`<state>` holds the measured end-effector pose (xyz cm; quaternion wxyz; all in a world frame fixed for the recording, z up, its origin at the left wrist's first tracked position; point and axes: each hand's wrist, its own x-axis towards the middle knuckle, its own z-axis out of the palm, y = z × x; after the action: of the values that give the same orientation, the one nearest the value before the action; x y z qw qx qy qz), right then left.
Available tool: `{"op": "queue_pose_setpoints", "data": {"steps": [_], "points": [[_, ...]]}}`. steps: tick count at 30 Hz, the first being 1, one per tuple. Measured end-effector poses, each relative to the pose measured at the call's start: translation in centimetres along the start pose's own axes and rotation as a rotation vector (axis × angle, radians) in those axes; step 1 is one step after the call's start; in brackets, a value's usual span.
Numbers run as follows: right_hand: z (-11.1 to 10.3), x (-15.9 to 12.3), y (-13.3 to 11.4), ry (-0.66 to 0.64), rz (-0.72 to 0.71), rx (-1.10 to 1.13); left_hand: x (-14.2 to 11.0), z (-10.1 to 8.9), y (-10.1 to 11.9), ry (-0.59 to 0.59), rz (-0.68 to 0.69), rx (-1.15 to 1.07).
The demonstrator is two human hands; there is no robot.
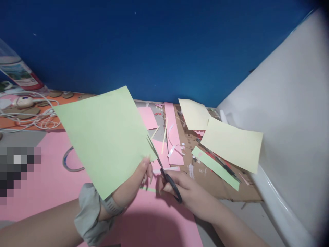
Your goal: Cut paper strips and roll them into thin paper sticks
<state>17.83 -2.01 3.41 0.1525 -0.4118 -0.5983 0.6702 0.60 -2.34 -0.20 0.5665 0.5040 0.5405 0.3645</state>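
My left hand (137,180) pinches the lower right edge of a light green sheet of paper (105,137) and holds it up, tilted, above a pink mat (51,192). A grey scrunchie (89,214) sits on that wrist. My right hand (180,190) is closed round the black handles of a pair of scissors (164,173). The blades point up and left and meet the right edge of the green sheet.
On brown cardboard (218,181) lie two pale yellow sheets (232,144), a green strip (214,166), pink strips (173,135) and small scraps. White cables (33,116) and a bottle (17,72) are at far left. A white surface (288,130) rises at right, a blue wall behind.
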Motion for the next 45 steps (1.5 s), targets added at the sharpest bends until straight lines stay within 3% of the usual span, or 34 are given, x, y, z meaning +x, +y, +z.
{"op": "queue_pose_setpoints", "data": {"steps": [45], "points": [[0.39,0.14,0.33,-0.006,0.096,0.229,0.16,0.17,0.07,0.017,-0.006,-0.016]]}}
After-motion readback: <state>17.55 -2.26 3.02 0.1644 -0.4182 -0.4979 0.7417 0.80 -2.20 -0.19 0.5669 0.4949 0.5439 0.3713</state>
